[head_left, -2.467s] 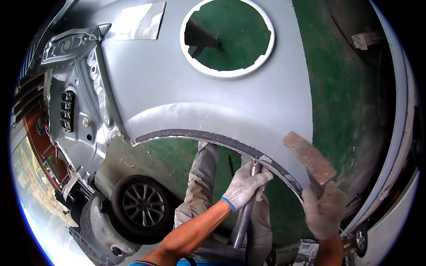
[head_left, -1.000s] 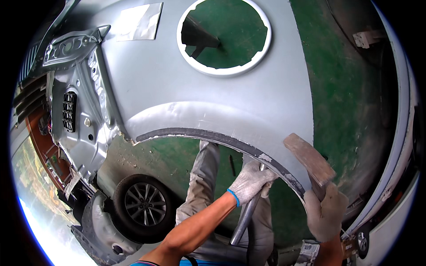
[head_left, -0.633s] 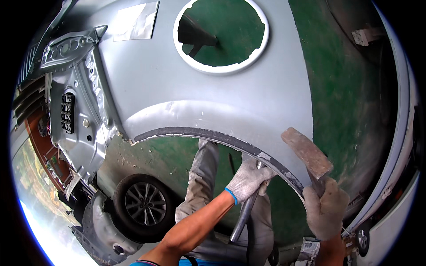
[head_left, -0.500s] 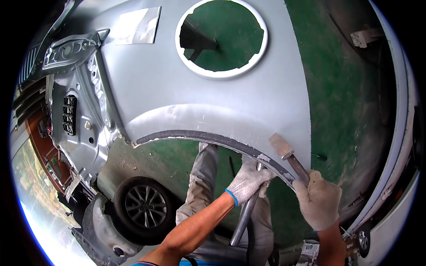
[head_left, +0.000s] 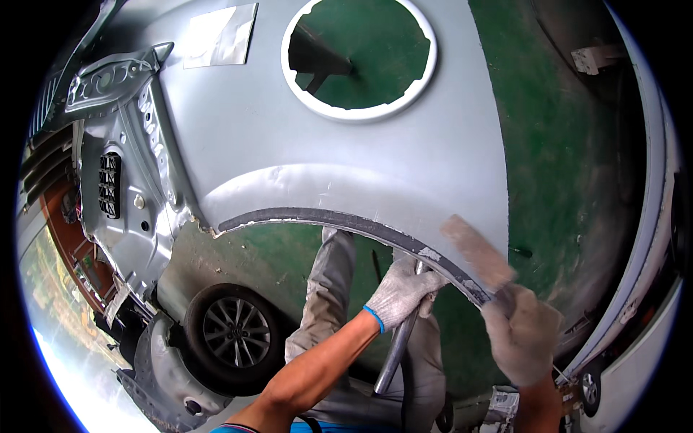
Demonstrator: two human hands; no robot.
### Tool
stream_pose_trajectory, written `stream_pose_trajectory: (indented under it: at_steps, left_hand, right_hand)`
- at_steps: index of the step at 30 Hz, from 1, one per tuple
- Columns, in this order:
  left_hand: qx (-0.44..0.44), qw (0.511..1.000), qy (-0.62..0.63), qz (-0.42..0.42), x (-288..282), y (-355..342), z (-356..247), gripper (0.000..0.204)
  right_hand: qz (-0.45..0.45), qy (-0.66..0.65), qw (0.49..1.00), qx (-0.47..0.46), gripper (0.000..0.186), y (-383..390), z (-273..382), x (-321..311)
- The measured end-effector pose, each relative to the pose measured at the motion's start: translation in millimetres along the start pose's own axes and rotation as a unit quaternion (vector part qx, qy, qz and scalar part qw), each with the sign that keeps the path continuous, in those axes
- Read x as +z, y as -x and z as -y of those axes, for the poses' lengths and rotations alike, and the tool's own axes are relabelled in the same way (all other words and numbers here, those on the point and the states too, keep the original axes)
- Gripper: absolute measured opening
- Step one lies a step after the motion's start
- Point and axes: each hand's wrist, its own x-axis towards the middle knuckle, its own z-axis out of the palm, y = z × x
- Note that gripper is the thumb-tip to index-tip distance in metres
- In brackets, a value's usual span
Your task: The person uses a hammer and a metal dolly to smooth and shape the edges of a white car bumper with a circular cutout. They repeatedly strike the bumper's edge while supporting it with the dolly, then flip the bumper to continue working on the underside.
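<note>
A grey car body panel [head_left: 404, 151] with a curved wheel arch lies before me, and a dark strip [head_left: 317, 215] runs along the arch edge. Closed in a white knit glove, my left hand [head_left: 404, 289] grips a round metal bar [head_left: 395, 357], its upper end up against the arch edge. My right hand [head_left: 523, 335], gloved too, is closed round the handle of a hammer. The hammer [head_left: 476, 251] has a worn brownish head, smeared by motion, over the right end of the arch. Much of its handle is hidden by the hand.
A white ring [head_left: 433, 58] frames a round hole in the panel, and a shiny sheet [head_left: 220, 35] lies at upper left. A wheel [head_left: 234, 339] is on the green floor [head_left: 556, 144] at lower left. My trousered legs [head_left: 325, 289] are below the arch.
The hammer head has swung, now blurred and larger in view. My right hand has shifted slightly down and right. My left hand and the bar stay nearly in place; the view has tilted slightly.
</note>
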Motion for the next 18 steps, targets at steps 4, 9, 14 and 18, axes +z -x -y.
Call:
stream_pose_trajectory:
  at_steps: [4,9,14,18]
  left_hand:
    - [-0.002,1.0,-0.007,0.006,4.3,-0.3,-4.3,0.02]
    - [-0.012,0.999,-0.028,0.014,3.1,-1.1,3.4,0.026]
    - [-0.034,0.999,-0.015,0.016,7.8,1.8,3.2,0.023]
    - [-0.035,0.999,0.004,0.018,10.9,3.3,9.3,0.023]
  right_hand:
    - [0.049,0.073,0.996,0.011,0.026,-1.8,-7.9,-4.4]
    - [0.016,0.008,1.0,0.023,0.029,8.3,-5.8,-10.4]
    - [0.06,0.018,0.996,0.07,0.028,15.2,-17.3,-17.5]
    - [0.011,-0.043,0.999,0.027,0.03,30.7,-28.0,-17.2]
